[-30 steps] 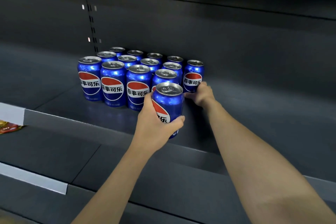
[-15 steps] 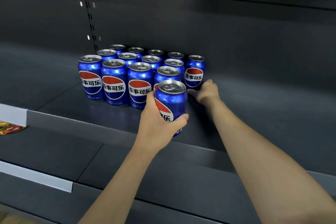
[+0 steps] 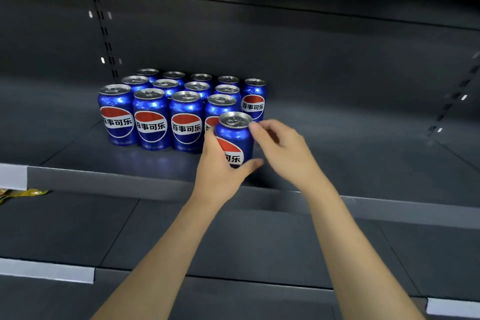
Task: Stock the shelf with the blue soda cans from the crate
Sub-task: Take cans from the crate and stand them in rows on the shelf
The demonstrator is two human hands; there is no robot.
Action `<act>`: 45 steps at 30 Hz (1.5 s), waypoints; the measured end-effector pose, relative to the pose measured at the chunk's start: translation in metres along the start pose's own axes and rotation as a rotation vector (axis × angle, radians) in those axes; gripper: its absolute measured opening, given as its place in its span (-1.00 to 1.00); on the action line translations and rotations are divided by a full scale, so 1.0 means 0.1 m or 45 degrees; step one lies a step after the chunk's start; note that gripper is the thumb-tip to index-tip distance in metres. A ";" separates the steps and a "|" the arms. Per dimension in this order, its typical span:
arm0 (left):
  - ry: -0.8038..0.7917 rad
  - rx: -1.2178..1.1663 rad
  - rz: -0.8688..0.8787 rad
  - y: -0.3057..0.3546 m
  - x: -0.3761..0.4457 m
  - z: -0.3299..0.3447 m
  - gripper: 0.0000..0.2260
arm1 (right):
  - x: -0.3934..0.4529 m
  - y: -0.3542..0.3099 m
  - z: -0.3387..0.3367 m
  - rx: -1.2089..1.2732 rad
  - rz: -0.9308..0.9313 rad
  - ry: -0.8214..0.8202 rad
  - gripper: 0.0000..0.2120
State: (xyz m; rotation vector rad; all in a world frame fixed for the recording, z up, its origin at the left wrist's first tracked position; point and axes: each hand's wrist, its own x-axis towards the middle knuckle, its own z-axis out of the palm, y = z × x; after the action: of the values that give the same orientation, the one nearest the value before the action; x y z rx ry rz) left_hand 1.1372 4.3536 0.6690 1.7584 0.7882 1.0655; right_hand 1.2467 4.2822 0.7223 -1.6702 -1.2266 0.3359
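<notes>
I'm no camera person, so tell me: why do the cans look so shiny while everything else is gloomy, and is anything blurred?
Head view: white glare streaks the cans and reflects on the shelf before them; the shelf back is dim; the right hand is slightly motion-blurred; wide-angle bending curves the shelf edges.

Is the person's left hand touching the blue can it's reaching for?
Touching. The head view shows the left hand wrapped round the front can, thumb across its label, fingers behind its left side.
</notes>
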 end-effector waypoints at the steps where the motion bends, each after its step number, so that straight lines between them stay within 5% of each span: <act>1: -0.076 0.050 0.029 -0.01 -0.02 -0.01 -0.09 | -0.07 -0.02 0.00 0.037 -0.008 -0.064 -0.81; 8: -0.484 0.101 0.097 0.03 0.01 -0.15 -0.05 | -0.22 0.09 -0.01 -0.019 0.004 -0.078 -0.27; 16: -0.248 0.115 -0.004 0.04 -0.01 -0.16 -0.27 | -0.10 0.29 -0.05 -0.111 0.036 0.133 -0.47; 26: 0.026 0.403 0.123 0.18 0.17 -0.17 -0.67 | 0.53 0.71 -0.28 -0.292 0.174 0.292 -0.53; 45: 0.079 0.509 0.239 0.16 0.45 0.07 -0.60 | 1.53 1.11 -0.25 -0.433 0.161 0.167 -0.36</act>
State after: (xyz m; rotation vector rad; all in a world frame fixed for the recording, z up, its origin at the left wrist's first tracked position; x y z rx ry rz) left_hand 1.1640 4.3831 0.6968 2.1794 0.9380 1.1478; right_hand 1.3950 4.3981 0.6895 -2.0323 -1.1276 0.0931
